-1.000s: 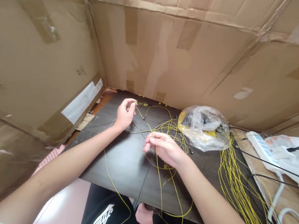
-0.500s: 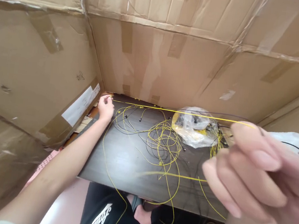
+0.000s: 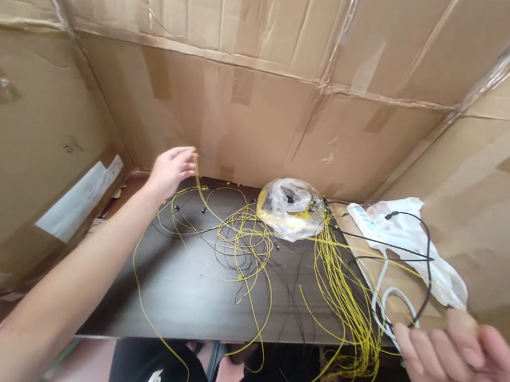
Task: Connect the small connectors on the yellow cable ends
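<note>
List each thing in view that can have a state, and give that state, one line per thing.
left hand: raised at the back of the table, pinching a yellow wire.
right hand: near the camera, fingers curled; grip blurred.
yellow wire tangle: loose on the dark table.
yellow wire bundle: draped over the table's front edge.
plastic bag: crumpled, lying open.
power strip: plugged with a black cord.

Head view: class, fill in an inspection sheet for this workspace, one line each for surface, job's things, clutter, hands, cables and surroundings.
Surface: dark table, partly bare at the front.
Job's things: loose yellow wires tangled mid-table; a denser yellow wire bundle hangs over the front edge.
Clutter: clear plastic bag with yellow contents; white plastic bag.
Hands: left hand pinches a yellow wire end near the back wall; right hand is blurred, closed around a yellow wire.
Cables: white power strip; black and white cords beside it.
Surroundings: taped cardboard walls on three sides.
</note>
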Demonstrator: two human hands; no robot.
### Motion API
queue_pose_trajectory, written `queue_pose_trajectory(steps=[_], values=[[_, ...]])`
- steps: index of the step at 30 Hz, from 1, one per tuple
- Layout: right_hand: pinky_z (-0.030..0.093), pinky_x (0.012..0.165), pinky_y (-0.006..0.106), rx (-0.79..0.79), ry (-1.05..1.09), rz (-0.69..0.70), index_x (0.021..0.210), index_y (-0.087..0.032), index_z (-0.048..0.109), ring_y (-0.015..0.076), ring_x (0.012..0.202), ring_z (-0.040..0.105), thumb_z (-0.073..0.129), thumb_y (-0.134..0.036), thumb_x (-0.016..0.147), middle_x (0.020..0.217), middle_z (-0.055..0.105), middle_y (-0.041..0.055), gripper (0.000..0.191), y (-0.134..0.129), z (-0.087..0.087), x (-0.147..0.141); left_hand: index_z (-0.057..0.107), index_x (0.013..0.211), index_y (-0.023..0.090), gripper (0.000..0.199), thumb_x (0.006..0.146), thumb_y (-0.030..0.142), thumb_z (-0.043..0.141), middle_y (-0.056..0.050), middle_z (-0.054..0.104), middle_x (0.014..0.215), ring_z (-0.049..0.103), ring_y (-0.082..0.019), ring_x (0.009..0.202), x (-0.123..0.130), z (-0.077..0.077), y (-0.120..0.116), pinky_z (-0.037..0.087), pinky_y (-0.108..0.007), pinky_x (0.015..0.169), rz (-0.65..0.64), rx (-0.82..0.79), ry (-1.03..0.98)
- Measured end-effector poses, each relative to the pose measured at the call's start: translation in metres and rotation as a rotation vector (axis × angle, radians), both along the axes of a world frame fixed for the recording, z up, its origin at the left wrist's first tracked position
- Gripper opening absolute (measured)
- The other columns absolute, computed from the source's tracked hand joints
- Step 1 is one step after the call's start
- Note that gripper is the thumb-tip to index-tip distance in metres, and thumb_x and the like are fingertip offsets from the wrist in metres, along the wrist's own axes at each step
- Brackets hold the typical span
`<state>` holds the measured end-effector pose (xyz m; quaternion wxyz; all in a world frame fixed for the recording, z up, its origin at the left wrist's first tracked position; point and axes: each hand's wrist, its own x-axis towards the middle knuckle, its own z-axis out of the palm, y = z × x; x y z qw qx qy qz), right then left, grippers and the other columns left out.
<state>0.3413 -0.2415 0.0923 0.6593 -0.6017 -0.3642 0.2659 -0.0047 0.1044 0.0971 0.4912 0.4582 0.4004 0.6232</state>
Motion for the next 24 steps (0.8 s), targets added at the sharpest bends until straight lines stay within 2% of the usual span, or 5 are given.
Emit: queue_pose_trajectory(steps=[6, 9, 12, 18, 24], values=[[0.025, 0.05, 0.035, -0.022, 0.219, -0.283, 0.066, -0.023, 0.047, 0.0097, 0.042, 0.025, 0.08, -0.056, 0.07, 0.047, 0.024, -0.0064, 0.047, 0.003, -0.02, -0.006, 0.072, 0.093, 0.012, 0.009, 0.095, 0.02, 0.071, -0.013, 0.073, 0.102, 0.069, -0.011, 0.076, 0.176, 0.063, -0.008, 0.06, -0.024, 0.076, -0.679, 0.056, 0.191], [0.029, 0.051, 0.029, 0.04, 0.206, -0.337, 0.071, -0.021, 0.048, 0.007, 0.041, 0.023, 0.079, -0.049, 0.073, 0.048, 0.027, -0.0097, 0.042, 0.001, -0.019, -0.008, 0.068, 0.101, 0.008, 0.01, 0.096, 0.017, 0.068, -0.016, 0.072, 0.106, 0.073, -0.016, 0.088, 0.253, 0.077, -0.011, 0.061, -0.029, 0.087, -0.704, 0.002, 0.189], [0.036, 0.054, 0.026, 0.069, 0.156, -0.392, 0.074, -0.021, 0.049, 0.0071, 0.043, 0.031, 0.076, -0.045, 0.074, 0.05, 0.036, -0.0093, 0.037, -0.002, -0.022, -0.004, 0.058, 0.131, 0.01, 0.031, 0.102, 0.02, 0.057, -0.019, 0.064, 0.135, 0.071, -0.02, 0.114, 0.295, 0.075, -0.011, 0.061, -0.027, 0.088, -0.657, -0.052, 0.185], [0.038, 0.052, 0.024, 0.054, 0.154, -0.425, 0.08, -0.021, 0.052, 0.0093, 0.047, 0.041, 0.08, -0.048, 0.068, 0.054, 0.046, -0.0075, 0.04, -0.016, -0.045, 0.011, 0.055, 0.141, 0.009, 0.052, 0.093, 0.025, 0.065, -0.021, 0.055, 0.15, 0.054, -0.031, 0.139, 0.261, 0.026, -0.018, 0.048, -0.039, 0.112, -0.582, 0.219, 0.717], [0.03, 0.045, 0.022, 0.011, 0.088, -0.361, 0.079, -0.022, 0.052, 0.0065, 0.039, 0.026, 0.074, -0.051, 0.077, 0.049, 0.028, -0.0122, 0.036, 0.023, -0.046, 0.01, 0.072, 0.113, 0.014, 0.028, 0.097, 0.029, 0.056, -0.008, 0.076, 0.102, 0.071, -0.017, 0.079, 0.146, -0.032, -0.046, 0.056, -0.031, 0.078, -0.661, 0.51, 0.89]])
